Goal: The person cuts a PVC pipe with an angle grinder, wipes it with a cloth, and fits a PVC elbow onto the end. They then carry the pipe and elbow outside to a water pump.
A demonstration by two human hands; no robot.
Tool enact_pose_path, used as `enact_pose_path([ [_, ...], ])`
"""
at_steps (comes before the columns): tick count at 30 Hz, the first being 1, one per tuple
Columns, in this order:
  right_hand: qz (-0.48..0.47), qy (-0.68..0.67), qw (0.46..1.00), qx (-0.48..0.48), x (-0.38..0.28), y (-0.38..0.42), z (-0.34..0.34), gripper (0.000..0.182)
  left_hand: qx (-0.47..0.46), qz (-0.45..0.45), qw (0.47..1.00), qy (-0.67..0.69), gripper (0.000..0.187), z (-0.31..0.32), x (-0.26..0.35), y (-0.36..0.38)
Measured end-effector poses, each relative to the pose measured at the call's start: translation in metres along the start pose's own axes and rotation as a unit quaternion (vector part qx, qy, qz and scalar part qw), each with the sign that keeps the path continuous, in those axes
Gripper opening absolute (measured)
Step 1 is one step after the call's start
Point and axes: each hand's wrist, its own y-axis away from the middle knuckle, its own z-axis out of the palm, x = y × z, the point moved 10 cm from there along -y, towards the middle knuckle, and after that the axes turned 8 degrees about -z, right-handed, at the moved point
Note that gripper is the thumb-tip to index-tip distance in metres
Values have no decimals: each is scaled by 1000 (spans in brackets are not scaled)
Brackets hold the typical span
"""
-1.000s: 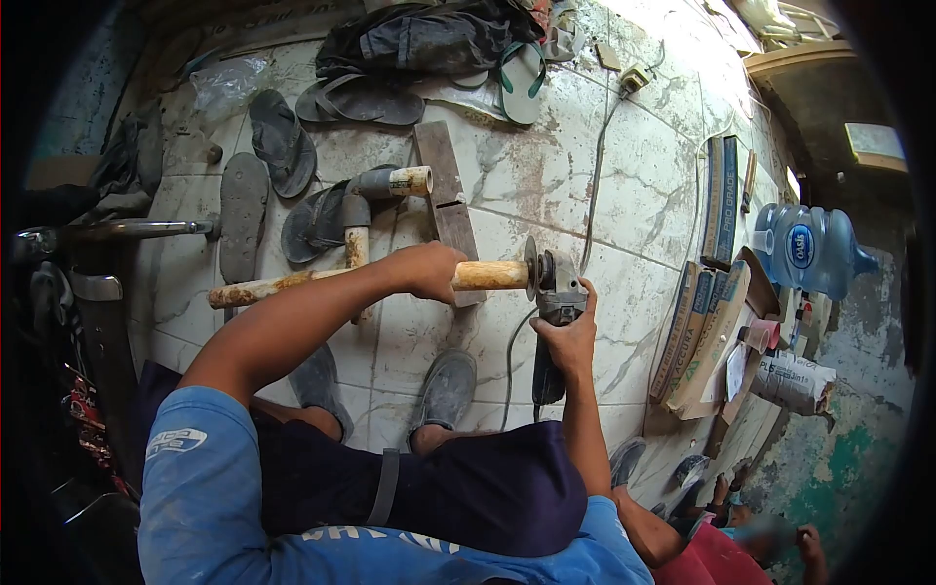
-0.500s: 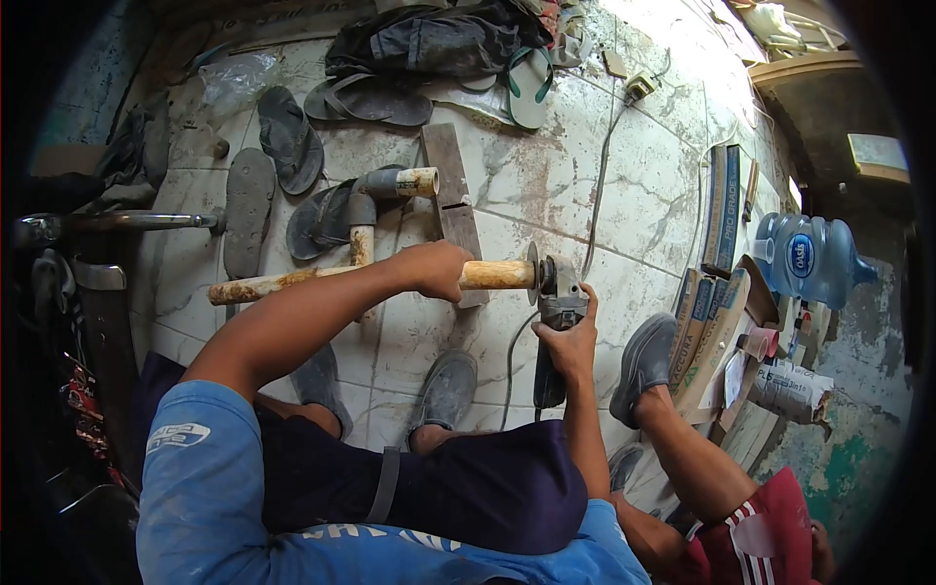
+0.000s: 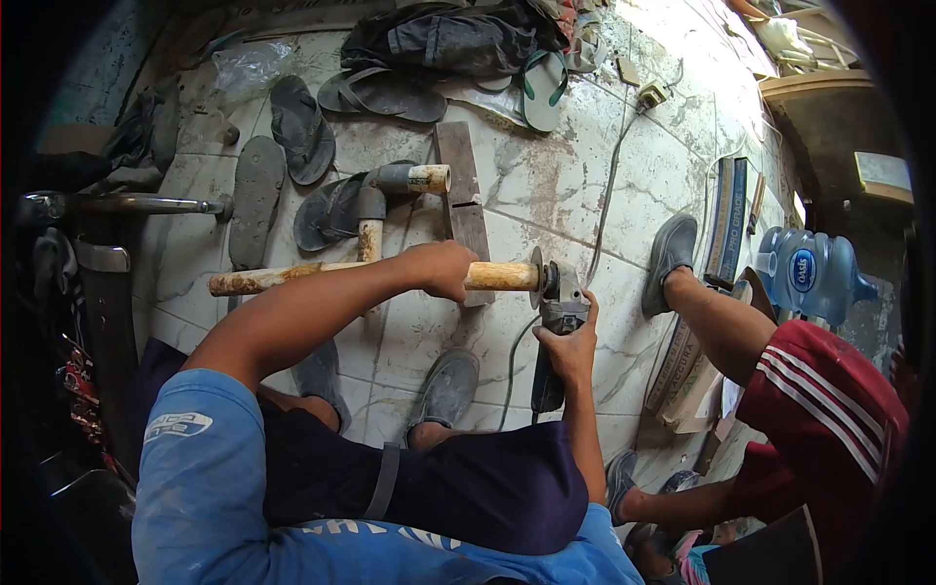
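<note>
My left hand (image 3: 444, 270) is wrapped round a stained, cream-coloured pipe (image 3: 502, 276) that lies crosswise in front of me. A branch with a grey elbow fitting (image 3: 371, 200) rises from the pipe beyond my forearm. In my right hand (image 3: 575, 341) is an angle grinder (image 3: 565, 307), its black body pointing down toward my lap. The grinder's disc (image 3: 536, 270) stands on edge right at the pipe's right end. Beneath the pipe lies a narrow wooden board (image 3: 462, 185) with a dark slot.
Sandals (image 3: 302, 132) and a dark cloth heap (image 3: 448, 44) lie beyond the pipe. A cord (image 3: 608, 185) crosses the tiles. To the right, another person's leg (image 3: 717, 312) stands near long boxes (image 3: 680, 375) and a blue water bottle (image 3: 807, 271).
The person on the right has stepped forward, foot and red shorts further into view, covering part of the boxes. My hands, the pipe and the grinder stay nearly in place.
</note>
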Motion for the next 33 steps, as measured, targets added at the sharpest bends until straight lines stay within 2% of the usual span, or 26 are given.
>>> enact_pose_path([
  [16, 16, -6, 1000, -12, 5, 2, 2, 89, -10, -32, 999, -9, 44, 4, -3, 3],
  [31, 13, -3, 1000, -4, 7, 3, 2, 88, -20, 5, 1000, 16, 45, 8, 0, -1],
  [33, 13, 4, 1000, -3, 7, 3, 2, 88, -18, -11, 1000, 12, 45, 8, -1, 1],
])
